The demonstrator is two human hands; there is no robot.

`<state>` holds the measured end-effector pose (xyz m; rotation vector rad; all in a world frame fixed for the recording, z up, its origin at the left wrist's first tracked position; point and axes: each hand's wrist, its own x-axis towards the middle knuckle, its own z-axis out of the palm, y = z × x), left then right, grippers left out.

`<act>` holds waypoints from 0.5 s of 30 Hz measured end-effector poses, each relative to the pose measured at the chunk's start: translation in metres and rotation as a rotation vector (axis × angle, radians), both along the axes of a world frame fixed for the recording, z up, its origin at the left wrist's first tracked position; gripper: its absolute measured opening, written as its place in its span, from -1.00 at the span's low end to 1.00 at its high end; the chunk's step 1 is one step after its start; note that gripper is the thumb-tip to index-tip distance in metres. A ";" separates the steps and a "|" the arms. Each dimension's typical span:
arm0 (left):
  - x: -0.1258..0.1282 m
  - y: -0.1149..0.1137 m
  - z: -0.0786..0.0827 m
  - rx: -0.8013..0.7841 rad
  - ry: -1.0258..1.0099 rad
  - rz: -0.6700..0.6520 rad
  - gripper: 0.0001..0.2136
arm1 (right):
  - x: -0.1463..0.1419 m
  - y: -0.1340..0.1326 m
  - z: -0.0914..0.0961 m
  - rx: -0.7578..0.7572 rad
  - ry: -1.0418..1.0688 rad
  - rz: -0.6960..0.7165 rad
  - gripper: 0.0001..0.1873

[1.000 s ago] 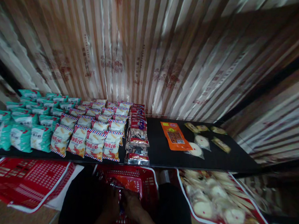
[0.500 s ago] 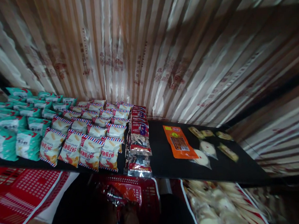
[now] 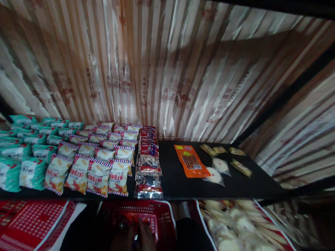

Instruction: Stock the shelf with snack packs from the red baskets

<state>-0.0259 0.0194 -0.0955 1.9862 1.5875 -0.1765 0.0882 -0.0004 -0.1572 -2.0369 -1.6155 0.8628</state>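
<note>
Low in the red basket (image 3: 163,212), my right hand (image 3: 148,241) is closed against one side of a shiny foil packet (image 3: 134,245). My left hand (image 3: 120,246), very dim, is pressed to the packet's other side. Shadow hides most of the fingers and the packet's print. More reddish packaging shows dimly inside the basket, beyond my hands. Just above on the black shelf (image 3: 179,187) lies a row of dark red and silver foil packets (image 3: 149,162), overlapping from back to front.
White snack bags (image 3: 98,177) and teal bags (image 3: 6,174) stand in rows at left. On the shelf's right lie an orange packet (image 3: 191,160), round white pieces in clear wrap (image 3: 220,165) and small yellowish packets (image 3: 241,167). Red baskets (image 3: 43,220) flank my knees; a striped curtain (image 3: 163,82) hangs behind.
My hands and the shiny packet have moved lower and closer to me in the basket. The view has tilted up and shifted right; the shelf goods look unchanged.
</note>
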 end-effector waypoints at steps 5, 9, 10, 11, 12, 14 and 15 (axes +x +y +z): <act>-0.011 -0.004 0.027 0.140 -0.037 -0.141 -0.48 | 0.013 0.000 0.055 0.055 -0.010 0.099 -0.44; -0.023 0.001 0.052 0.218 -0.199 -0.076 -0.56 | 0.028 -0.002 0.084 0.049 0.277 0.168 -0.76; -0.025 0.003 0.060 0.238 -0.265 -0.052 -0.61 | 0.031 -0.004 0.089 0.039 0.386 0.155 -0.77; -0.027 0.006 0.068 0.256 -0.330 -0.050 -0.66 | 0.033 -0.005 0.095 0.046 0.487 0.150 -0.75; -0.028 0.008 0.076 0.267 -0.379 -0.051 -0.71 | 0.035 -0.006 0.100 0.055 0.572 0.140 -0.73; -0.030 0.011 0.093 0.289 -0.458 -0.016 -0.75 | 0.038 -0.008 0.115 0.085 0.689 0.127 -0.68; -0.030 0.012 0.101 0.288 -0.504 0.006 -0.76 | 0.040 -0.009 0.123 0.093 0.729 0.119 -0.67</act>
